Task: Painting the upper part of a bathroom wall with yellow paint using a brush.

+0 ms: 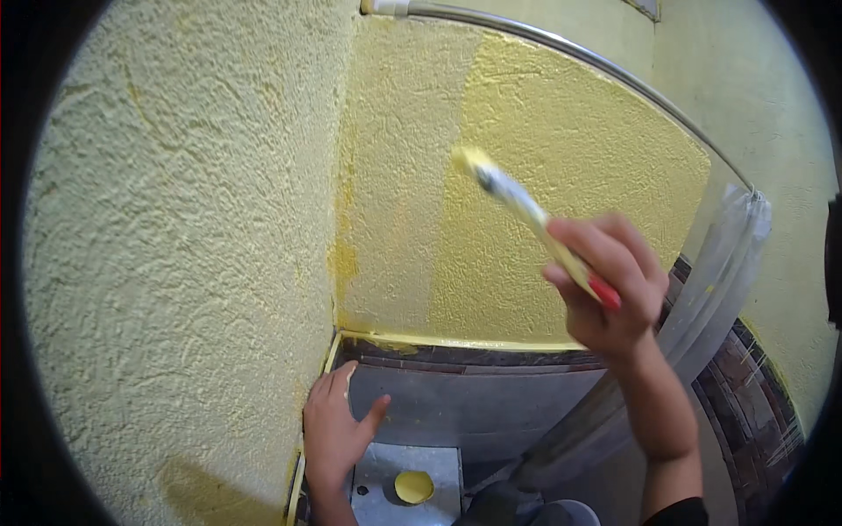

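Observation:
My right hand [612, 283] grips a paintbrush [520, 197] by its handle, which has a red end. Yellow paint covers the blurred bristles, which are at or close to the textured wall [566, 131], near the border between brighter yellow paint on the right and a paler strip on the left. My left hand [339, 421] rests with spread fingers near the wall corner, by the ledge below the painted area, holding nothing. Below it, a small round container of yellow paint [414, 487] stands on a grey square surface [395, 454].
A rough pale yellow wall [184, 230] rises on the left. A metal rail [579, 49] curves along the top, with a translucent plastic curtain [717, 269] hanging at its right end. Dark brick-like tiles [743, 394] line the lower right.

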The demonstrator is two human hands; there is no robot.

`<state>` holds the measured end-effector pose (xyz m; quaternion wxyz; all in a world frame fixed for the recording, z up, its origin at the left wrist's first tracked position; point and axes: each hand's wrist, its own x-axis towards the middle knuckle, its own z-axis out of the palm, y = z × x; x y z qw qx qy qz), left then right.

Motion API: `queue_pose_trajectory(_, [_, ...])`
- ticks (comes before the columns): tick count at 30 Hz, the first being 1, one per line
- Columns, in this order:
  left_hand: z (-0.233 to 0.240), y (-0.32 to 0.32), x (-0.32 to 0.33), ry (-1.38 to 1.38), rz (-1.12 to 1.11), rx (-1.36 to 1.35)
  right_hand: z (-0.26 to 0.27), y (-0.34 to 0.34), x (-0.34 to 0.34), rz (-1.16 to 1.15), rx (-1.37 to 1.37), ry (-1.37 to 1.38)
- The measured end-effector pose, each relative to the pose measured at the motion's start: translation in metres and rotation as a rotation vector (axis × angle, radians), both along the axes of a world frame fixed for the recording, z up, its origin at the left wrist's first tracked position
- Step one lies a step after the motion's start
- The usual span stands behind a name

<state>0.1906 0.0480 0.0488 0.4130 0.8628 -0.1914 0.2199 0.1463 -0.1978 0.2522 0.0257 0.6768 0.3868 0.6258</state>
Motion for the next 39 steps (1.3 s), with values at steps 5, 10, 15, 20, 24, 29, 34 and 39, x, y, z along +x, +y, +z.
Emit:
queue_pose_trajectory(5, [0.002,-0.002,0.002,0.055,-0.016,-0.028,0.072,0.01,0.046,-0.12,-0.245,-0.282])
queue_pose_trajectory(10, [0.002,-0.004,0.003,0.05,0.001,-0.023,0.101,0.008,0.077,-0.127,-0.328,-0.397])
queue_pose_trajectory(15, [0.002,-0.003,0.002,0.034,-0.013,-0.015,0.104,0.005,0.092,-0.191,-0.337,-0.442])
queue_pose_trajectory(20, [0.002,-0.002,0.002,0.064,-0.008,-0.01,0.079,0.002,0.097,-0.171,-0.315,-0.358])
queue_pose_trajectory(24, [0.0,-0.003,0.001,0.026,0.005,-0.003,0.09,0.007,0.095,-0.133,-0.285,-0.417])
queue_pose_trajectory(29, [0.001,-0.005,0.003,0.022,-0.022,-0.002,0.105,0.007,0.106,-0.155,-0.296,-0.456])
queue_pose_trajectory(34, [0.001,-0.001,0.002,0.036,-0.003,0.0,0.075,0.013,0.105,-0.192,-0.309,-0.376])
queue_pose_trajectory(39, [0.001,-0.003,0.002,0.032,-0.009,-0.002,0.091,0.01,0.101,-0.148,-0.263,-0.448])
